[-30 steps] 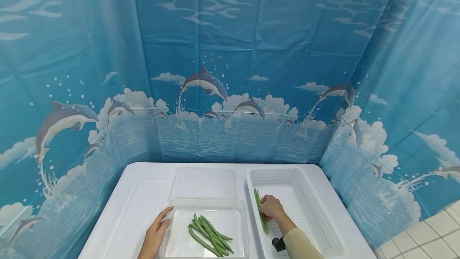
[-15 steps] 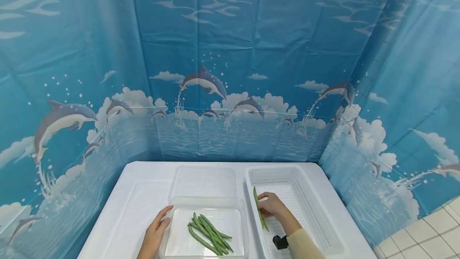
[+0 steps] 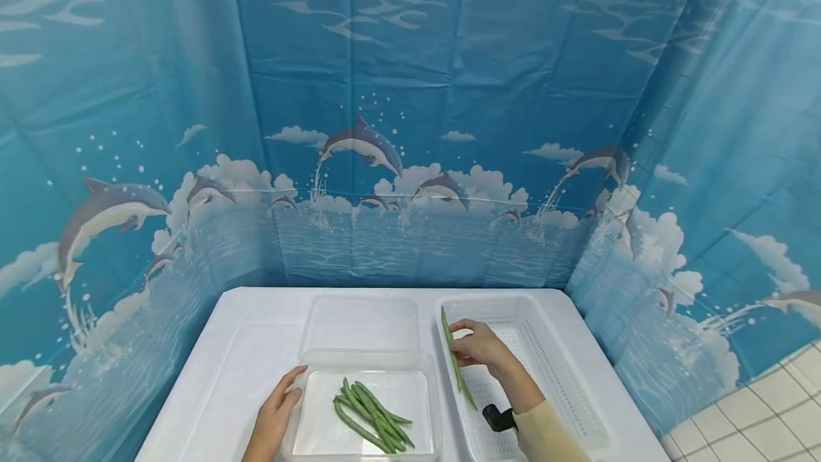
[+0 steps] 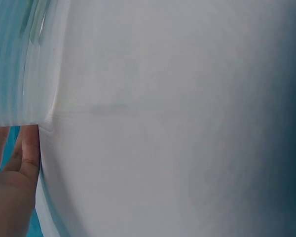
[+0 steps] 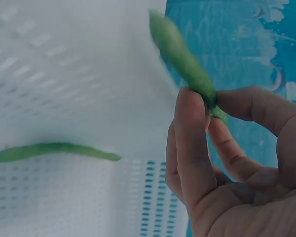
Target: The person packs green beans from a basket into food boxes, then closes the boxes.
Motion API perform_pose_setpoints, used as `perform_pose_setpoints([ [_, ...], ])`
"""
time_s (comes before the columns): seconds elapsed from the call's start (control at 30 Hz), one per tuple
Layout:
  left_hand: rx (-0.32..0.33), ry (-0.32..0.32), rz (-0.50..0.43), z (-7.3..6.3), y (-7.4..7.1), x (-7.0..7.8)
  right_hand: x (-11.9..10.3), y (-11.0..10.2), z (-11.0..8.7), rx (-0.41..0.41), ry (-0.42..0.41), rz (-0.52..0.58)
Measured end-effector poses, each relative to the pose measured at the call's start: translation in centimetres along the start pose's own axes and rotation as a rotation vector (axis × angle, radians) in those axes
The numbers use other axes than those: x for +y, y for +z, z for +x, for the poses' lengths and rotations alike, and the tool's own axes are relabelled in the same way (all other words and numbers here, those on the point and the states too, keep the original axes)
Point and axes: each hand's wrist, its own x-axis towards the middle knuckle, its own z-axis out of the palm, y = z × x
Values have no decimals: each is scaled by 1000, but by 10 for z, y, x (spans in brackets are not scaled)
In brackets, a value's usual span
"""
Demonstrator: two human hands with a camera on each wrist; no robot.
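Between thumb and fingertips my right hand [image 3: 481, 349] pinches a green bean [image 5: 180, 54], over the left side of a white perforated basket [image 3: 554, 383]. A second green bean [image 5: 54, 148] lies in the basket in the right wrist view. To the left stands a clear plastic container [image 3: 365, 360] with a small heap of green beans [image 3: 375, 416] on its floor. My left hand [image 3: 272, 416] rests against the container's left side, its fingers fairly straight. In the left wrist view those fingers [image 4: 30, 148] show at the container's wall.
Behind the container a clear flat lid [image 3: 362, 323] lies on the white tabletop [image 3: 256, 312]. A black wrist camera [image 3: 497, 418] sits by the right cuff. Blue dolphin curtains [image 3: 410, 113] enclose the table's back and sides.
My right hand has risen toward the back of the basket, with the pinched bean moving up along the left wall. The left hand stays at the container.
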Motion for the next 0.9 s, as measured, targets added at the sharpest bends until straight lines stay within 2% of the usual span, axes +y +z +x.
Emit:
perform_pose_setpoints([
  [0.2, 1, 7, -6, 1, -1, -1, -19, 18, -7, -77, -65, -4],
  [0.53, 14, 7, -3, 0, 0, -1, -22, 73, -12, -223, -121, -55],
  [0.9, 19, 11, -6, 0, 0, -2, -15, 117, -15, -323, -98, -104],
])
